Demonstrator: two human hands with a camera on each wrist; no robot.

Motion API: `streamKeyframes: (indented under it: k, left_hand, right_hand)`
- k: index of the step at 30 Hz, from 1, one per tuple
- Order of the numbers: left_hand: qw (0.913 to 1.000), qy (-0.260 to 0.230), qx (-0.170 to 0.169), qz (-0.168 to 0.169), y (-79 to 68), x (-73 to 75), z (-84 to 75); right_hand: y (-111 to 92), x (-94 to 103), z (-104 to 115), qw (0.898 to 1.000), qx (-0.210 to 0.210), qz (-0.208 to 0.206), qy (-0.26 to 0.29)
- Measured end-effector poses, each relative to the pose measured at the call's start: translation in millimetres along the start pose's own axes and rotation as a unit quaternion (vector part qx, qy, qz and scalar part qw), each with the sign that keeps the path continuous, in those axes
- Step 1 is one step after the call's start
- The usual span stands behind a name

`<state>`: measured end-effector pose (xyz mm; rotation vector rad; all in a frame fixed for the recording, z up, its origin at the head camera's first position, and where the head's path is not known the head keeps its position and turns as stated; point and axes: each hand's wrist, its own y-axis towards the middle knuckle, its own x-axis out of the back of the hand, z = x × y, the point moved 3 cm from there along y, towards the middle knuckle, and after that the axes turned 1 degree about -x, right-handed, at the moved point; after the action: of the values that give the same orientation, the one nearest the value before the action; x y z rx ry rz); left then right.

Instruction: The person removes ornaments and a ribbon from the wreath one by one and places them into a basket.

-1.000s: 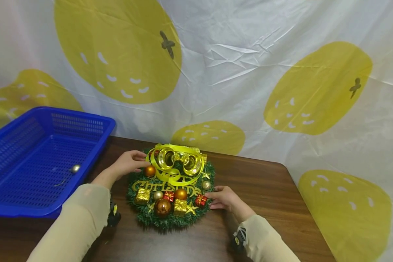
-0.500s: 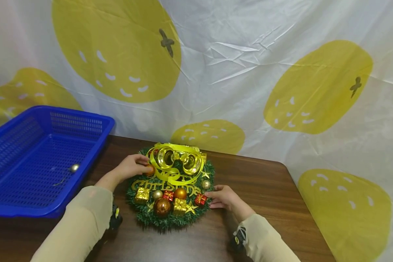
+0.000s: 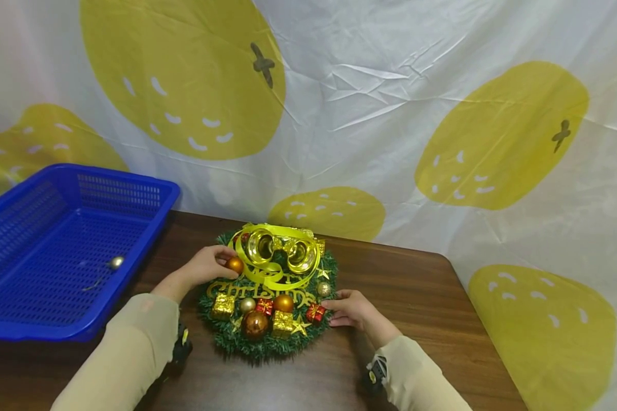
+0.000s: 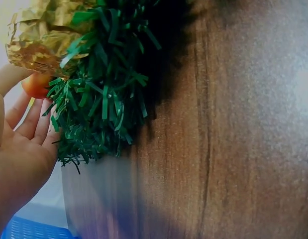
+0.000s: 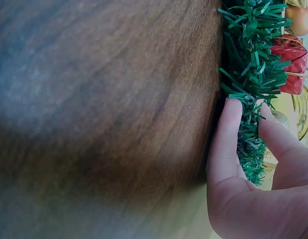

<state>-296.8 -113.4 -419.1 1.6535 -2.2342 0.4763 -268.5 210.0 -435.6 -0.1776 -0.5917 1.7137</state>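
Note:
A green tinsel wreath [image 3: 259, 351] with gold "Christmas" lettering lies on the table, decked with baubles, foil gift boxes, stars, yellow ribbon [image 3: 272, 283] and two gold bells [image 3: 302, 258]. At its left side my left hand [image 3: 205, 266] holds an orange bauble [image 3: 235, 265] between thumb and fingers. In the left wrist view a gold foil box [image 4: 44, 40] partly hides the thumb near that bauble. My right hand [image 3: 357, 311] pinches the wreath's right rim beside a red gift box [image 3: 315, 313]. The right wrist view shows the thumb and fingers on either side of the tinsel [image 5: 256, 64].
A blue plastic basket [image 3: 128, 285] stands at the left, with a small pale gold bauble [image 3: 116, 262] inside. Behind the brown wooden table [image 3: 406, 274] hangs a white curtain [image 3: 360, 131] with yellow fruit prints. The table's right edge slopes away beyond my right hand.
My left hand has moved slightly down from the wreath's upper left edge and closed round the orange bauble. My right hand stays at the rim.

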Motion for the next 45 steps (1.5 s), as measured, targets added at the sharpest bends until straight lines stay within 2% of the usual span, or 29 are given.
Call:
streamKeyframes:
  k: [6,23,45]
  left_hand:
    - [0.9997,0.013,-0.019,-0.002,-1.4,-1.0,-1.4]
    - [0.9998,-0.012,-0.017,-0.001,-5.2,4.8,-7.7]
    - [0.9992,-0.018,-0.029,-0.019,-9.5,22.8,-18.9]
  right_hand:
    - [-0.9,-0.6,0.0,1.0,0.003,0.002,0.003]
    - [-1.0,-0.1,-1.5,1.0,0.0,0.0,0.007]
    - [1.5,-0.3,-1.4,1.0,0.004,0.001,0.007]
